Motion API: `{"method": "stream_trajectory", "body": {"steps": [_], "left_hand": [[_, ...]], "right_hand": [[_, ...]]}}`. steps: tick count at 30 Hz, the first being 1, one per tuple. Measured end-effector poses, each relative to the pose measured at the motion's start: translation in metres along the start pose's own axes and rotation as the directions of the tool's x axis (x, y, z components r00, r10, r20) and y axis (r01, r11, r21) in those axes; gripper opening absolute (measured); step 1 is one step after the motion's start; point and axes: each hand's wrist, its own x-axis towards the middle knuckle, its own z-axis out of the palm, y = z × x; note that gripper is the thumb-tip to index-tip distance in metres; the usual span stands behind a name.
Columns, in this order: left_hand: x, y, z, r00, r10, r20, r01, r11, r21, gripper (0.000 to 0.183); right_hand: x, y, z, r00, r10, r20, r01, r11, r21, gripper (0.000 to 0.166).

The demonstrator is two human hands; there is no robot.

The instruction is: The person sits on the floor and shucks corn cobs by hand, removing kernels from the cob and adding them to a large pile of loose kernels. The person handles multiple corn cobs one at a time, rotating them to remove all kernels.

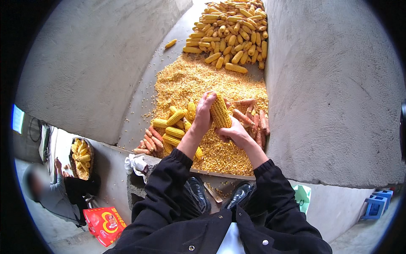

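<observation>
A yellow ear of corn point(220, 110) is held between both hands, above a bed of loose corn kernels point(206, 76). My left hand point(204, 109) wraps its upper end from the left side. Around the lower end, the fingers of my right hand point(233, 130) are closed. Several unshelled ears point(174, 131) lie on the kernels left of my hands. Bare reddish cobs point(258, 122) are heaped to the right, and more cobs point(152, 141) lie at the lower left. A large pile of ears point(234, 31) rises at the far end.
Rough grey walls point(330, 95) flank the kernels. Below them are a low edge strip point(222, 175), a hollow concrete block point(134, 185) with a white cloth point(136, 163), and my shoes. At left, a seated person point(54, 193) is beside a basket of corn point(91, 158) and a red bag point(104, 223). Blue stools point(376, 206) stand right.
</observation>
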Motion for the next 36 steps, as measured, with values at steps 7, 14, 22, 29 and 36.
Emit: {"method": "stream_trajectory", "body": {"steps": [7, 14, 22, 29, 36], "left_hand": [[0.012, -0.004, -0.009, 0.998, 0.065, -0.012, -0.064, 0.996, 0.067, 0.031], [0.018, -0.013, -0.009, 0.995, -0.027, -0.097, 0.026, 1.000, -0.011, 0.032], [0.027, -0.013, -0.022, 0.993, -0.025, -0.116, 0.020, 0.999, -0.043, 0.028], [0.024, 0.000, -0.012, 1.000, -0.002, -0.025, 0.005, 0.993, 0.115, 0.044], [0.015, 0.004, -0.012, 0.967, -0.080, 0.241, 0.132, 0.970, -0.205, 0.040]], "right_hand": [[-0.004, -0.006, 0.020, 0.996, 0.060, -0.065, -0.059, 0.998, 0.024, 0.033], [0.009, 0.020, 0.012, 0.978, -0.087, -0.189, 0.064, 0.990, -0.122, 0.050], [0.003, -0.004, 0.019, 0.931, -0.192, -0.311, -0.016, 0.829, -0.560, 0.055], [0.013, 0.004, -0.014, 0.925, -0.292, -0.243, 0.099, 0.802, -0.589, 0.047], [-0.004, -0.023, 0.015, 0.999, 0.040, 0.006, -0.040, 0.996, 0.083, 0.034]]}}
